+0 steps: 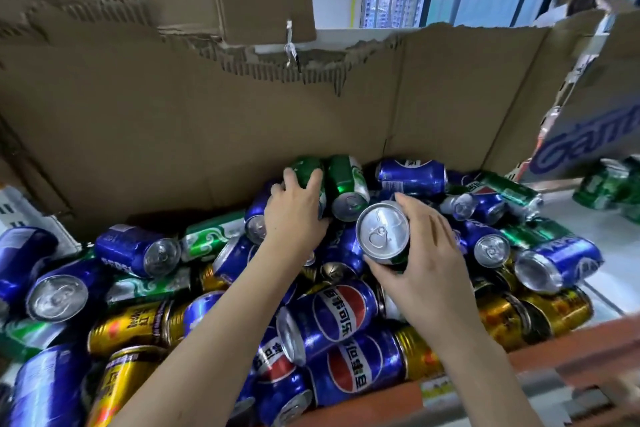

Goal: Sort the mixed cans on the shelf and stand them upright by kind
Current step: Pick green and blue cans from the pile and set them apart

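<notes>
Reaching over a heap of cans, the person has both bare arms stretched out across the shelf. The left hand (294, 208) lies spread over a green can (308, 170) at the back of the pile, fingers curled around its body against the torn cardboard wall (207, 114); a second green can (346, 187) lies just beside it on the right, silver end toward us. The right hand (422, 253) grips another can (382, 232) by its side, thumb on the near edge and fingers round the far side, with the silver pull-tab top tilted up toward the camera and a sliver of green showing underneath.

Below the hands the pile is a jumble: blue cola cans (332, 315) on their sides near the front, gold cans (128, 326) at lower left and more at lower right, and green patterned ones (211, 236) wedged between blue ones on the left. None of those in the heap stands upright. The shelf's orange front rail (554, 350) runs along the lower right. Off to the right, a few green cans (606, 187) sit apart on the white surface under a printed box (588, 142).
</notes>
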